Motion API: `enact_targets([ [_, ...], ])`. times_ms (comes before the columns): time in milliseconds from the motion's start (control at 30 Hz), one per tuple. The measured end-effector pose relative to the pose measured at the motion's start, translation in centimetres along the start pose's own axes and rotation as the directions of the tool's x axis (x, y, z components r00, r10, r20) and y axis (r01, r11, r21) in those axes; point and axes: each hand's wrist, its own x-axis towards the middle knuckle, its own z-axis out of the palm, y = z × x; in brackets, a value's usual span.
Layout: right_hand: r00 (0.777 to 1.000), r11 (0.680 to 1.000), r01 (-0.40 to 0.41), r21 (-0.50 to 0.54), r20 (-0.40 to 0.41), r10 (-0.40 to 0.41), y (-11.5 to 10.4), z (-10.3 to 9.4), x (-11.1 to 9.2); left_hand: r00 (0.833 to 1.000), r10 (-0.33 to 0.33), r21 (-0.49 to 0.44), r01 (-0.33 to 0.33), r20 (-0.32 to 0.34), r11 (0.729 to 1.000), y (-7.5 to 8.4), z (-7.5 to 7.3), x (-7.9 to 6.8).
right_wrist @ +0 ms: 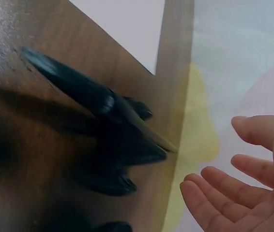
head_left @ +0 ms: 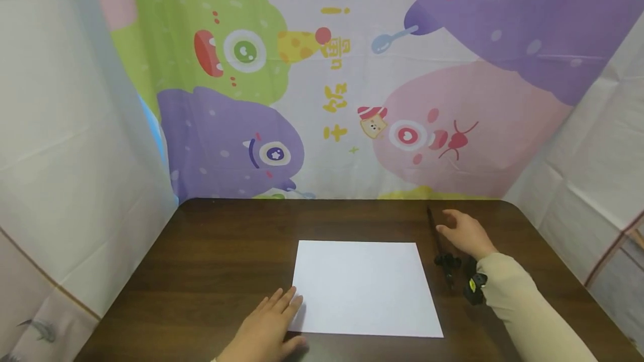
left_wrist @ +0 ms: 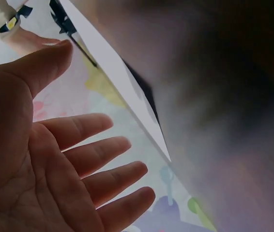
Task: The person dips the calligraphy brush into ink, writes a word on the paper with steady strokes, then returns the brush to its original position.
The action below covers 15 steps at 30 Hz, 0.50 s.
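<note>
A blank white sheet of paper (head_left: 364, 289) lies on the dark brown table. My left hand (head_left: 266, 323) is at its lower left, fingers spread and fingertips overlapping the paper's left edge in the head view. To the right of the paper is a slim black pen-like stick (head_left: 434, 228), set across a small black lumpy rest (head_left: 446, 261). The right wrist view shows the stick's tapered end (right_wrist: 64, 77) close up, with the rest's pointed lobes under it. My right hand (head_left: 465, 233) hovers just right of the stick's far end, fingers loosely bent and holding nothing.
A cloth printed with cartoon monsters (head_left: 332, 172) hangs right behind the table's far edge. Pale cloth walls (head_left: 75, 127) close in the left and right sides. The brown tabletop (head_left: 201, 261) extends left of the paper. A black wrist device (head_left: 474, 286) sits on the right sleeve.
</note>
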Motion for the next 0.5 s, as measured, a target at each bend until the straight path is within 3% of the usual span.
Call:
enact_targets([
  [167, 0.999, 1.000, -0.025, 0.002, 0.046, 0.025, -0.2, 0.9, 0.1, 0.996, 0.007, 0.005, -0.008, 0.086, 1.000, 0.2, 0.3, 0.0],
  [500, 0.994, 0.996, -0.084, -0.042, 0.065, 0.086, -0.2, 1.9, 0.6, 0.993, 0.055, 0.026, -0.058, 0.104, 0.998, 0.0, 1.2, -0.3],
])
